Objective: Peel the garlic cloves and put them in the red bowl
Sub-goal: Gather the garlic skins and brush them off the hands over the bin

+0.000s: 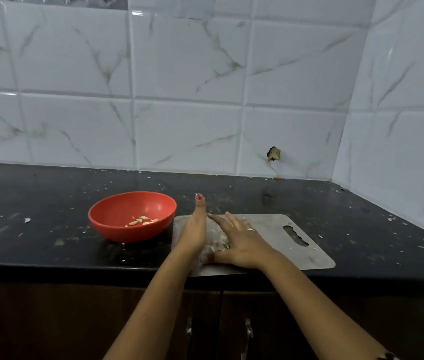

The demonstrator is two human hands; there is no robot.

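A red bowl [132,215] stands on the black counter with several peeled garlic cloves [142,221] inside. Right of it lies a steel cutting board [278,229]. My left hand [194,229] stands on its edge at the board's left end, fingers straight. My right hand [239,242] lies flat on the board with fingers spread, pointing toward the left hand. Between the two hands sits a blurred pile of garlic skins and cloves [218,242], mostly hidden.
Bits of garlic skin [27,220] are scattered over the black counter [50,198]. White tiled walls close the back and the right side. Cabinet doors with handles [248,333] are below the counter's front edge.
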